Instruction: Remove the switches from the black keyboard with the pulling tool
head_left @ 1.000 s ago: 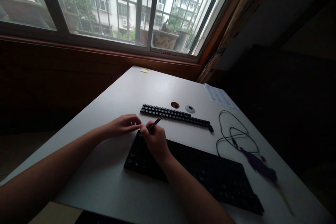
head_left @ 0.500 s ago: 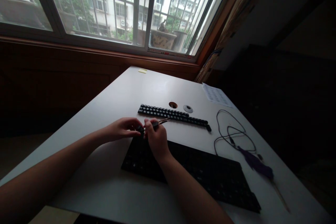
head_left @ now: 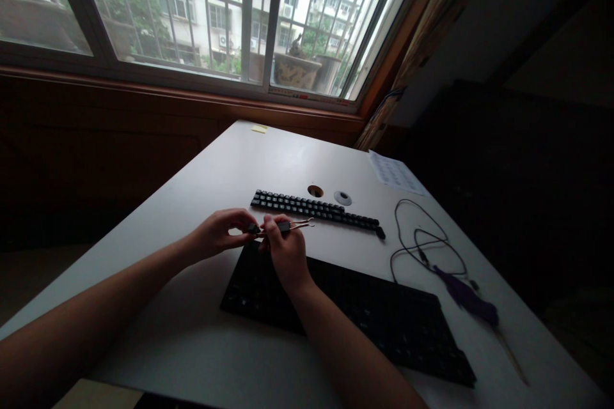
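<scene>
My left hand (head_left: 224, 230) pinches a small black keycap (head_left: 252, 228) between its thumb and fingers, over the far left corner of a black keyboard (head_left: 384, 313). Close beside it, my right hand (head_left: 289, 255) is closed around a keycap puller (head_left: 284, 227) with a dark grip and thin wire loops. One pair of wires points right; the other end reaches toward the keycap, though I cannot tell whether it touches. My right forearm covers part of the keyboard. Beyond both hands, several black keycaps (head_left: 302, 205) stand in close rows on the table.
A white table (head_left: 211, 172) has a round cable hole (head_left: 315, 191) and a grey ring cover (head_left: 343, 198). On the right lie a looped black cable (head_left: 400, 239), a purple brush-like thing (head_left: 467, 297) with a stick, and a printed sheet (head_left: 396, 172). Yellow notes (head_left: 259, 129) lie far off.
Both hands have risen slightly from the keyboard's far left corner. The keycap now shows clearly between my left fingers, and the puller has turned a little, its wires showing more plainly.
</scene>
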A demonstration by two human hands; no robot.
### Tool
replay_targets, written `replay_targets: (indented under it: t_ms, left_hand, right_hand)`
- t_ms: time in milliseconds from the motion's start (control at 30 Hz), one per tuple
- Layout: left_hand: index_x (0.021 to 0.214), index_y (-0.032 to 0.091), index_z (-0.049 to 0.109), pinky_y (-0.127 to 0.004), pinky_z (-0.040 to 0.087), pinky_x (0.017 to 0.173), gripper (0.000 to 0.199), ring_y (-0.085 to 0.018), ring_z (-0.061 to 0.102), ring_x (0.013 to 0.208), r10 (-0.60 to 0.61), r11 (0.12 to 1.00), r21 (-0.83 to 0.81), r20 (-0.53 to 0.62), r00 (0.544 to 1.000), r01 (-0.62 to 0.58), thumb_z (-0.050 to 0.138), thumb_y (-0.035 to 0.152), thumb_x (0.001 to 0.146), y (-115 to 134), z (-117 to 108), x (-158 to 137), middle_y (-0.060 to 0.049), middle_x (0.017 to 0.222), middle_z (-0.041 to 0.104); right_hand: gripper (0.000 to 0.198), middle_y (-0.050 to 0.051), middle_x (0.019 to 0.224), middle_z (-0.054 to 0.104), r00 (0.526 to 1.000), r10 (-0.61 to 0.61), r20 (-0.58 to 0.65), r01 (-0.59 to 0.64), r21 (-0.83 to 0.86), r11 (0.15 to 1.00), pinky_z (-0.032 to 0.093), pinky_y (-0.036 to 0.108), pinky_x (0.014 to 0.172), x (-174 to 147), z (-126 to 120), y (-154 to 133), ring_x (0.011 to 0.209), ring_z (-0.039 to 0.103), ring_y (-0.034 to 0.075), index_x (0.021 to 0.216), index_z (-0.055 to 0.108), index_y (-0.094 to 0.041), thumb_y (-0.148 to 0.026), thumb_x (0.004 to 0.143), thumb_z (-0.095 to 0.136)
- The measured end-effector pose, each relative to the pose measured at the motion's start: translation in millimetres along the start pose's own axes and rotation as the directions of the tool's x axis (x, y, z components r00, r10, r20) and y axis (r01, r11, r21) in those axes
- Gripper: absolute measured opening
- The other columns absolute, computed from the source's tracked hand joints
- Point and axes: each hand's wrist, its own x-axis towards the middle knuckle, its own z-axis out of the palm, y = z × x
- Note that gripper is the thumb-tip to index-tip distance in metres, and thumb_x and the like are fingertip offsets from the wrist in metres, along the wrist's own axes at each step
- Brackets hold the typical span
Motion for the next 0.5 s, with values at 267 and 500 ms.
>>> replay_targets:
  t_ms: [267, 500]
  left_hand:
    - [0.095, 0.013, 0.066, -0.023, 0.056, 0.072, 0.016, -0.014, 0.068, 0.076, 0.035, 0.992, 0.121, -0.009, 0.999, -0.034, 0.069, 0.020, 0.080, 4.5, 5.4, -1.0, -0.006, 0.086, 0.071]
    - [0.092, 0.014, 0.062, -0.021, 0.054, 0.067, 0.015, -0.012, 0.066, 0.070, 0.086, 0.971, 0.223, 0.031, 0.996, -0.090, 0.066, 0.015, 0.077, 1.6, 6.9, -0.4, -0.003, 0.081, 0.069]
  right_hand:
    - [0.034, -0.003, 0.059, 0.058, 0.994, -0.107, -0.030, 0.100, -0.169, 0.980, 0.045, 0.021, 0.053, -1.2, 0.3, -2.6, 0.054, 0.057, 0.012, 0.073, 0.058, -0.019, -0.047, 0.093, 0.053]
    - [0.033, -0.007, 0.049, 0.054, 0.998, -0.056, -0.017, 0.054, -0.090, 0.994, 0.042, 0.019, 0.044, -4.6, 0.8, -6.9, 0.040, 0.054, 0.010, 0.073, 0.056, -0.020, -0.046, 0.093, 0.054]
